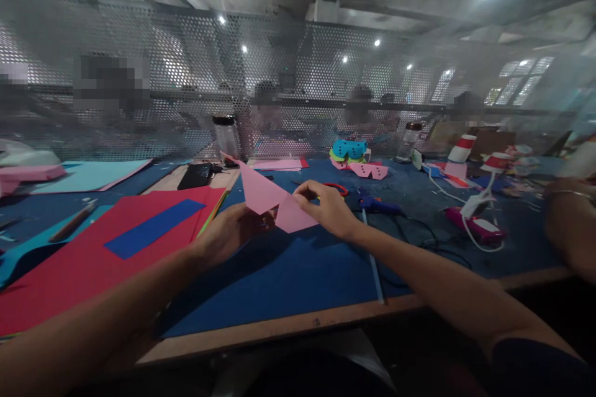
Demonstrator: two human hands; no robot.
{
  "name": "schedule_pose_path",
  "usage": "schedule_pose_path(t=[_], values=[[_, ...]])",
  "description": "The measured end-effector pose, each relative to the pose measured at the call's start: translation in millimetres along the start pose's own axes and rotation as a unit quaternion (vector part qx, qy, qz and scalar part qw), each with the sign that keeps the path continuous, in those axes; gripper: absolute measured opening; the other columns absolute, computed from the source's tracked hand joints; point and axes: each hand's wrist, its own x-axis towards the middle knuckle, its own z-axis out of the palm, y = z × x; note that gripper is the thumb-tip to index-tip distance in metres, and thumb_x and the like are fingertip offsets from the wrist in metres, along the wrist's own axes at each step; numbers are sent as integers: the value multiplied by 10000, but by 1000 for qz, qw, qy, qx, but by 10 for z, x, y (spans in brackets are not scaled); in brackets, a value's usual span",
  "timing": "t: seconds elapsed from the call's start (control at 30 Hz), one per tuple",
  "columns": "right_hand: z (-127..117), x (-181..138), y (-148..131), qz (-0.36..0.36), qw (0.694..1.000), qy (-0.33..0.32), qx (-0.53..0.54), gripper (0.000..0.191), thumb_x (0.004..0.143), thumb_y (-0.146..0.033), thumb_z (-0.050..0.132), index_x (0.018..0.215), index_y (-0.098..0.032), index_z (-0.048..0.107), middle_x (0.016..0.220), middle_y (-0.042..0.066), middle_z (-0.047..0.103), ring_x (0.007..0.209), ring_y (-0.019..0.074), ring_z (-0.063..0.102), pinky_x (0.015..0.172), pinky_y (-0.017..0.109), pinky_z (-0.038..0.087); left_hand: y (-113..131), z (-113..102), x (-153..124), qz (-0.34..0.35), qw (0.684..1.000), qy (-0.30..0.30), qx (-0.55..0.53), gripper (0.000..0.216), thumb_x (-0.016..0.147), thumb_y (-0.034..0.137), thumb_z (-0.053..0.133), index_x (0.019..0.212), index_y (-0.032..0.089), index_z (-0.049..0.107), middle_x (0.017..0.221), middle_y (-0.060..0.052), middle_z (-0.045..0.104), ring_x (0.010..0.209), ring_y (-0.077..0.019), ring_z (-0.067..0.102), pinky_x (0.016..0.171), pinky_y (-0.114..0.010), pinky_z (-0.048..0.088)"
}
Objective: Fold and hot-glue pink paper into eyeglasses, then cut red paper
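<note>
A folded pink paper (267, 195) with a pointed tip up-left is held just above the blue mat (288, 273). From below, my left hand (230, 232) grips its lower edge with fingers closed. At its right side my right hand (326, 206) pinches the fold between thumb and fingers. Both hands are in the middle of the view.
Red paper sheets (84, 254) with a blue strip (153, 227) lie left. Red-handled scissors (334, 187), a blue glue gun (377, 205) and cables lie behind. A co-worker's arm (570, 223) is at right. A perforated metal screen (298, 87) closes the back; the table edge (288, 325) runs near me.
</note>
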Motion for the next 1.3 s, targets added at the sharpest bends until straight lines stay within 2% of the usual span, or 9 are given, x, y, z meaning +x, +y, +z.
schedule_pose_path(t=[0.2, 0.33, 0.5, 0.63, 0.8, 0.97, 1.1, 1.3], values=[[5, 0, 16, 8, 1000, 5, -13, 71, 905, -219, 588, 882, -188, 647, 844, 5, 687, 791, 147, 641, 770, 276, 484, 1, 16, -7, 1, 1000, 5, 9, 211, 870, 156, 591, 944, 95, 778, 947, -124, 738, 872, -225, 673, 855, -341, 580], [4, -1, 27, 16, 1000, 5, -25, 71, 901, -220, 585, 890, -191, 649, 854, 8, 694, 803, 152, 645, 780, 285, 487, -19, 14, 10, 0, 1000, 26, 10, 157, 768, 69, 652, 861, 94, 775, 920, -121, 756, 840, -224, 696, 840, -341, 581], [14, -7, 59, 14, 999, 15, -31, 73, 909, -225, 582, 899, -195, 647, 872, 18, 695, 820, 159, 646, 789, 294, 494, -36, 18, 9, -23, 998, 58, 12, 99, 703, 44, 692, 768, 94, 747, 955, -137, 783, 872, -257, 740, 876, -361, 583], [17, -6, 51, 6, 999, 27, -43, 71, 917, -227, 588, 904, -200, 653, 891, 26, 700, 853, 172, 639, 821, 313, 493, -31, 14, -4, -32, 999, 22, 25, 132, 762, 81, 684, 865, 104, 764, 1049, -147, 779, 910, -247, 735, 925, -363, 569], [-8, 1, -40, -68, 991, 66, -96, 78, 928, -206, 607, 885, -199, 671, 907, 44, 647, 903, 191, 601, 879, 346, 459, -23, 27, -21, -45, 999, 1, 13, 196, 804, 143, 655, 951, 91, 774, 965, -149, 782, 907, -259, 737, 938, -380, 571], [-12, -36, -97, -86, 982, 81, -144, 92, 964, -256, 619, 912, -223, 688, 807, 1, 664, 745, 161, 589, 828, 340, 404, -42, 2, -22, -64, 997, -29, -11, 212, 848, 246, 651, 971, 118, 767, 958, -135, 792, 979, -275, 737, 1006, -413, 538], [9, -68, -100, -113, 982, 77, -132, 95, 975, -278, 629, 921, -229, 689, 798, -11, 714, 743, 158, 618, 842, 330, 399, -42, -19, -38, -68, 995, -69, -9, 254, 821, 358, 732, 936, 133, 762, 967, -138, 793, 963, -294, 737, 996, -438, 532], [53, -91, -67, -125, 983, 36, -127, 104, 976, -280, 608, 958, -235, 700, 927, 11, 771, 840, 179, 672, 845, 333, 422, -44, -18, -75, -53, 995, -88, 3, 410, 826, 425, 773, 1157, 185, 746, 1099, -127, 773, 1024, -312, 723, 1023, -494, 515]])
